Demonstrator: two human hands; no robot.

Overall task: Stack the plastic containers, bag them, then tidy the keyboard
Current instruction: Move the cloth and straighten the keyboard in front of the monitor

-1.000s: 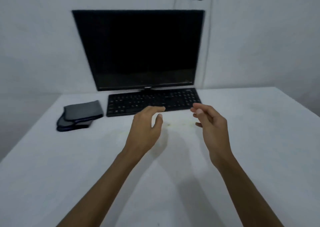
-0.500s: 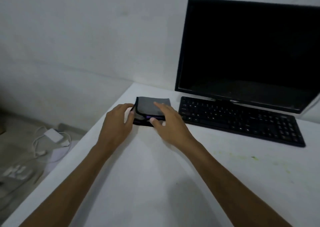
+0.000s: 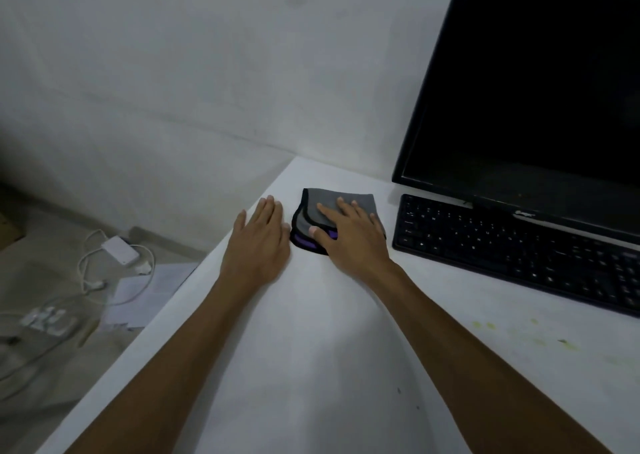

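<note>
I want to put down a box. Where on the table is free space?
Free: the wide white table between the forearms, and the stained patch in front of the keyboard. Crowded: the far corner, where both hands and the folded cloth sit.

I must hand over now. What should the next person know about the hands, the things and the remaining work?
Left hand: open, flat on the table, beside the folded cloth.
Right hand: open, resting on the cloth, no grip closed.
Keyboard: in front of the monitor, untouched.
No plastic containers or bag in view; cannot confirm that part.
Left: tidy the keyboard.
</note>
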